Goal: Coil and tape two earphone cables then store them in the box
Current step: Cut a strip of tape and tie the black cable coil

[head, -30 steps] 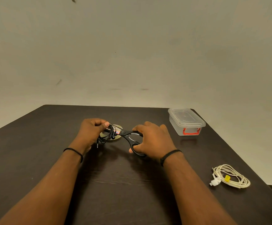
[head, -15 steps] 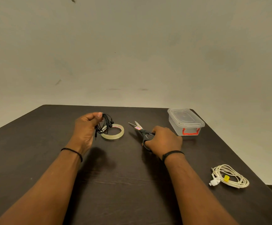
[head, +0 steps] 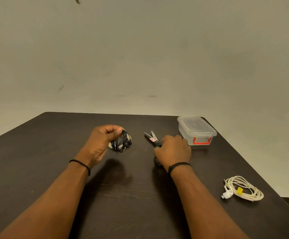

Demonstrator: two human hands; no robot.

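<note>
Taping black coil [head: 121, 142], pinched in left hand [head: 104, 140] mid-frame; right hand [head: 173, 150] grips scissors [head: 153, 138]; next likely press tape end down

Black bead bracelets [head: 81, 164], bare forearms [head: 204, 200]

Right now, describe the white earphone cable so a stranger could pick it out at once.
Start at the dark table and go to its right edge, nearer than the clear box with the red latch. There the white earphone cable lies coiled by itself, away from both hands. It is the only pale coil and has a small yellow band on it; the black earphone cable is in the left hand.
</note>
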